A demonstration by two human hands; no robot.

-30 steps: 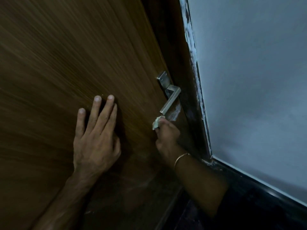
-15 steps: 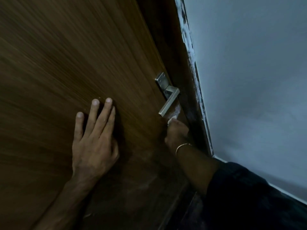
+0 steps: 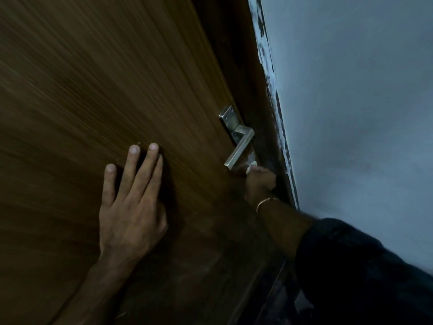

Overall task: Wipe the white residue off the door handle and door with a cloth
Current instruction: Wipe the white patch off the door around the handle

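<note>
Now, from my head view, my left hand presses flat, fingers spread, on the door while my right hand pinches the cloth against residue just below the handle, which I judge needs wiping next.

Indoor doorway, wooden door, painted wall

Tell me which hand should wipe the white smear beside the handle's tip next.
Right. The right hand already grips the cloth just below the smear, by the handle. The left hand lies flat on the door, farther off, without a cloth.
</note>
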